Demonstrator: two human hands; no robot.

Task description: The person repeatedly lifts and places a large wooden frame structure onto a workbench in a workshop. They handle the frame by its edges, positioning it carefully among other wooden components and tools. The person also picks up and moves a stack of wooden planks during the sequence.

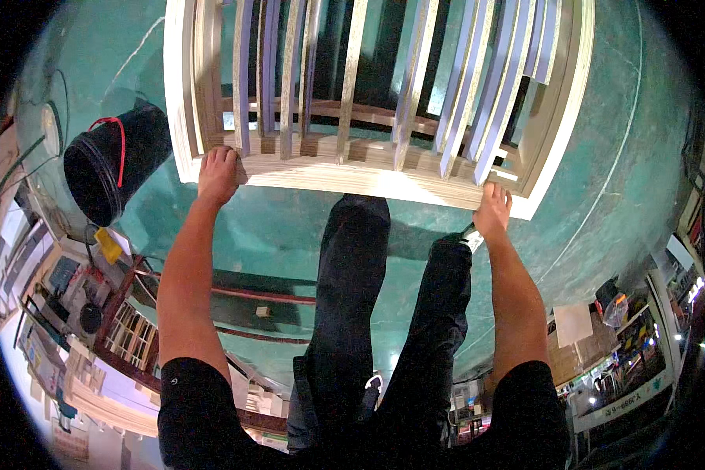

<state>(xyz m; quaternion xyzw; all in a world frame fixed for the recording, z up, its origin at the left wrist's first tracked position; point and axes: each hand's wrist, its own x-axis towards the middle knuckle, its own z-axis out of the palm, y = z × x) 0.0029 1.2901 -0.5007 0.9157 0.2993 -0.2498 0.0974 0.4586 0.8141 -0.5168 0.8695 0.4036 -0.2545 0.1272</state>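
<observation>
Floor is green, scuffed, satin sheen [266, 225]; a thin pale line [633, 125] runs down it on the right, with shadow under the work. Big pale wooden frame [439, 186] is out in front of the person, above that floor, far end cut off from view. Slats [354, 70] run away from the near rail, pale edges, some with purple-blue sides. Dark gaps between them; can't tell what bears the far end.

Left hand [218, 174]: fingers bent over the near rail close to its left corner, gripping. Right hand [493, 208]: fingers gripping the same rail toward its right corner. Both forearms reach forward, well apart, dark trousers [354, 266] between.

Left of the frame: black bucket [145, 145], tilted-looking in this view, red handle [123, 149]. Small yellow item [108, 245] below it, kind unclear. Dark red rails [266, 295] left of the legs, small wood block [264, 312] between them. Lower left edge: long pale timber [106, 403]. Right side: pale sheet [573, 325], clear plastic bag [616, 312] near it, lit clutter beyond, too small to sort.
</observation>
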